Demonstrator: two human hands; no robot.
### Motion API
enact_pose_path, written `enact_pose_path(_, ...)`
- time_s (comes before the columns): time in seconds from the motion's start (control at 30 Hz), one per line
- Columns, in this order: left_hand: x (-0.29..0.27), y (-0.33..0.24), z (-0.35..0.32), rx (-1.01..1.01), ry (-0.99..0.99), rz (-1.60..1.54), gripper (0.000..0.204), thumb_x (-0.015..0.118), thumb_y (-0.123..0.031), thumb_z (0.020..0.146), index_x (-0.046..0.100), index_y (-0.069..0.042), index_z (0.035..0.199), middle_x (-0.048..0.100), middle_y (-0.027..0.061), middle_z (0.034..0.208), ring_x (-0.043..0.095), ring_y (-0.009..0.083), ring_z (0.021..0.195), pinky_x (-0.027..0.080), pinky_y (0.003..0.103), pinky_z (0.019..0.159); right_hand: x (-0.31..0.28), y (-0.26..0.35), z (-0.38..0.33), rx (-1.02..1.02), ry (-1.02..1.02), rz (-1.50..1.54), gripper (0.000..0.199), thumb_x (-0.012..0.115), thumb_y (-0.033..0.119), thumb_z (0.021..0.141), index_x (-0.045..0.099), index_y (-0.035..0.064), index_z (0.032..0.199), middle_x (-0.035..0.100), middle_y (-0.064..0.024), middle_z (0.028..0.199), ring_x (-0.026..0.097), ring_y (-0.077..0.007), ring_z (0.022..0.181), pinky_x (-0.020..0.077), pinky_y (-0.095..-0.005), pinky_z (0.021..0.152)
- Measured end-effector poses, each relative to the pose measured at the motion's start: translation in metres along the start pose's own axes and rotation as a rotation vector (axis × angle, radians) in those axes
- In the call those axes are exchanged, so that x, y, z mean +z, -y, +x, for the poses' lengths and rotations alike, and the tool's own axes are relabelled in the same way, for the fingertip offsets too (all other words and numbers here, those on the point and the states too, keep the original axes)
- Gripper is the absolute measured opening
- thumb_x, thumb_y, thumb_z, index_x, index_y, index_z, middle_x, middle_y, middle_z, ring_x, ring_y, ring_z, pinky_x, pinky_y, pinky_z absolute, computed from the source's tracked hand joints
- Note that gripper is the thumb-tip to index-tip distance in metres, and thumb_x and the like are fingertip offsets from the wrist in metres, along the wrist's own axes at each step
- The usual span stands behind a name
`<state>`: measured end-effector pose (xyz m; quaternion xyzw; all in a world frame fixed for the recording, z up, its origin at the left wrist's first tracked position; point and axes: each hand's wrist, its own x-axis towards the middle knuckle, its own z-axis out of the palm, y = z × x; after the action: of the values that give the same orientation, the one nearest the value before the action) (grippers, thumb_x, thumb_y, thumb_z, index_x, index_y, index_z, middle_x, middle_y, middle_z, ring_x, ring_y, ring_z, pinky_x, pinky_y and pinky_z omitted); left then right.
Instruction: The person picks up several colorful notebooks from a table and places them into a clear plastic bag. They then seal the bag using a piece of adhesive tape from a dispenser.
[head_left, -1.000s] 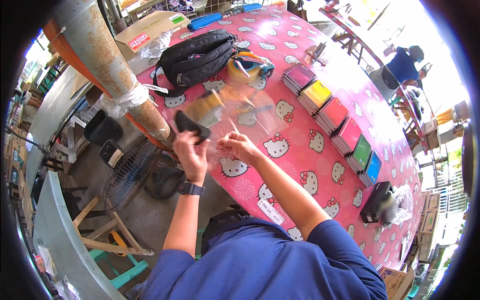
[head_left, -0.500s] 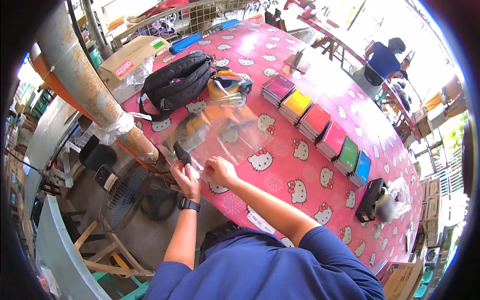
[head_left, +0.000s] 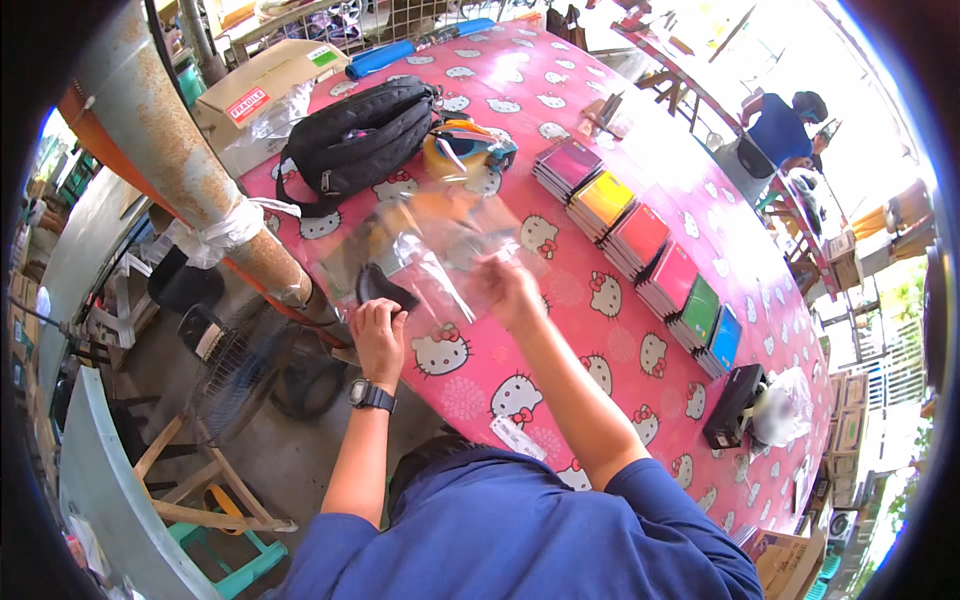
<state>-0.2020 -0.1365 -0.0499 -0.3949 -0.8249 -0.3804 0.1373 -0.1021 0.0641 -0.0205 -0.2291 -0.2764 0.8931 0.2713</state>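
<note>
My left hand [head_left: 378, 337], with a dark watch on the wrist, grips a small black flat object [head_left: 382, 288] at the near left edge of the pink patterned table [head_left: 560, 350]. My right hand [head_left: 505, 287] is stretched over the table and pinches a clear plastic bag [head_left: 430, 250] that lies spread between both hands. The bag is see-through and blurred; what it holds, if anything, I cannot make out.
A black backpack [head_left: 360, 140] and an orange-and-blue item [head_left: 465, 148] lie beyond the bag. A row of coloured card stacks [head_left: 640, 250] runs to the right. A black box [head_left: 732, 405] and a cardboard box [head_left: 262, 90] stand at the edges. A rusty post [head_left: 190, 170] rises left. A person [head_left: 785, 125] sits far right.
My right hand has reached farther out over the table with the clear bag, and the bag is now spread wider. My left hand stays at the table edge on the black object.
</note>
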Motion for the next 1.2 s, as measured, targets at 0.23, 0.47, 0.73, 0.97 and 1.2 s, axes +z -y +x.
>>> enact_pose_path(0.23, -0.022, -0.042, 0.023, 0.005, -0.076, -0.109, 0.031, 0.066, -0.014, 0.074, 0.056, -0.009, 0.103, 0.053, 0.0089, 0.113, 0.047, 0.0264, 0.109, 0.032, 0.045, 0.095, -0.020, 0.175, -0.137, -0.946, -0.371, -0.296, 0.019, 0.045, 0.015, 0.089, 0.060, 0.0035, 0.088, 0.062, -0.0116, 0.099, 0.057, -0.0186, 0.092, 0.0465, -0.0340, 0.078)
enact_pose_path(0.47, 0.027, -0.142, 0.039, -0.542, 0.880, -1.553, 0.055, 0.068, -0.026, 0.082, 0.043, -0.003, 0.124, 0.058, 0.0093, 0.108, 0.054, 0.0122, 0.095, 0.046, 0.030, 0.079, 0.006, 0.078, -0.186, -0.667, 0.057, -1.939, 0.010, 0.064, 0.015, 0.075, 0.063, 0.0078, 0.082, 0.062, -0.0082, 0.097, 0.053, -0.0292, 0.104, 0.0378, -0.0430, 0.092)
enact_pose_path(0.73, 0.091, -0.142, 0.021, -0.265, 0.721, -0.875, 0.024, 0.058, -0.002, 0.084, 0.058, -0.002, 0.108, 0.063, 0.0057, 0.084, 0.059, 0.0086, 0.072, 0.049, 0.023, 0.060, -0.040, 0.054, -0.184, -0.257, 0.028, -1.690, 0.045, 0.058, 0.040, 0.086, 0.057, 0.0058, 0.116, 0.056, -0.0125, 0.119, 0.047, -0.0308, 0.114, 0.0355, -0.0442, 0.100)
enact_pose_path(0.97, 0.083, -0.117, 0.049, 0.583, 0.065, 0.015, 0.019, 0.049, -0.017, 0.090, 0.062, -0.004, 0.098, 0.062, 0.0126, 0.101, 0.057, 0.0284, 0.098, 0.043, 0.041, 0.087, -0.094, 0.036, -0.182, -0.334, -0.084, -1.879, 0.046, 0.065, 0.026, 0.076, 0.056, 0.0139, 0.120, 0.048, -0.0112, 0.130, 0.040, -0.0306, 0.122, 0.0293, -0.0457, 0.102)
enact_pose_path(1.2, 0.004, -0.218, -0.022, 0.880, 0.852, -0.952, 0.006, 0.064, -0.010, 0.076, 0.063, -0.008, 0.082, 0.063, 0.0097, 0.077, 0.061, 0.0280, 0.074, 0.047, 0.036, 0.071, -0.053, 0.065, -0.177, 0.168, -0.328, -2.117, 0.104, 0.077, 0.047, 0.058, 0.022, 0.0223, 0.144, 0.006, -0.0173, 0.150, -0.003, -0.0395, 0.138, 0.0021, -0.0616, 0.106)
